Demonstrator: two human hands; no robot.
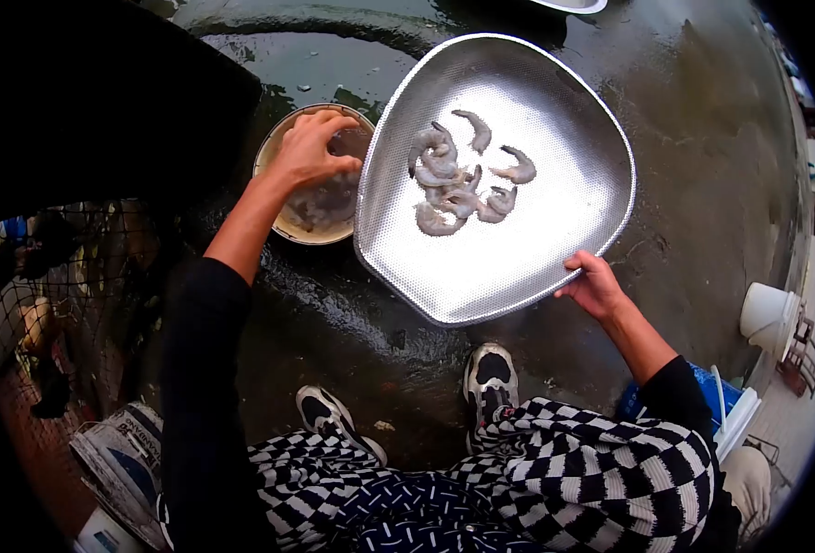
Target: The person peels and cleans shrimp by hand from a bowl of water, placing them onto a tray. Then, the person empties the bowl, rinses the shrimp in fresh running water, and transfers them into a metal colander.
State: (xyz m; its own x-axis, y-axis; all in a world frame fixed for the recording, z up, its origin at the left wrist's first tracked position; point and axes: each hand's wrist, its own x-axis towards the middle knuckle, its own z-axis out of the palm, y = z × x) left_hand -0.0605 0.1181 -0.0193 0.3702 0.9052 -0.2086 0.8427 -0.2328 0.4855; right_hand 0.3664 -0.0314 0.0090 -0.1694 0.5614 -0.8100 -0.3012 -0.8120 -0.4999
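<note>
A perforated metal colander (545,212), wide with one pointed end, is tilted in front of me. Several grey shrimp (444,180) lie clustered on its mesh, left of its middle. My right hand (596,288) grips the colander's lower right rim, the thumb over the edge. Over a round yellowish bowl (274,217) to the left, my left hand (313,147) is held with thumb and fingers apart, and I see nothing between them. Its fingertips are close to the colander's left rim. Cloudy water and pale shrimp (320,207) show inside the bowl, partly covered by my hand.
Wet dark ground (702,157) surrounds my shoes (492,373). At the right stand a white bucket (767,313) and a blue container (707,396). Black netting (66,286) hangs at the left above a printed bucket (126,452). Another metal rim (578,5) shows at the top.
</note>
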